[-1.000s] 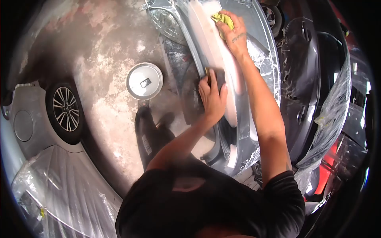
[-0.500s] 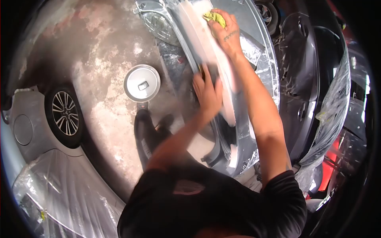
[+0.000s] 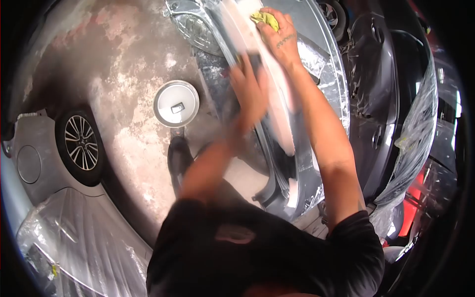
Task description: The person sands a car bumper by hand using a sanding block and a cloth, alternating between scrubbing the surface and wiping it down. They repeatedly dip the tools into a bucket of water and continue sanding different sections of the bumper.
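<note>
Beside me runs a grey car body panel [image 3: 302, 148] with a long pale pinkish-white patch [image 3: 278, 116] on it. My left hand [image 3: 250, 94], smeared by motion, lies over the left side of that patch. Under its fingers is a dark flat sanding pad [image 3: 255, 59], too blurred to show its exact make. Farther up the panel, my right hand [image 3: 282, 37] is closed around a crumpled yellow cloth [image 3: 265, 20], which rests against the patch's top end. A headlight [image 3: 198, 32] sits left of the patch.
On the stained concrete floor [image 3: 128, 74], a round metal bowl [image 3: 176, 104] of whitish liquid holds a small dark rectangular object. A grey car [image 3: 37, 148], partly under plastic sheeting [image 3: 94, 242], stands left. Another dark car [image 3: 371, 89] with plastic film [image 3: 415, 133] is close on the right.
My left hand and the dark sanding pad have moved up along the panel, slightly leftward. My right hand and the yellow cloth have barely shifted.
</note>
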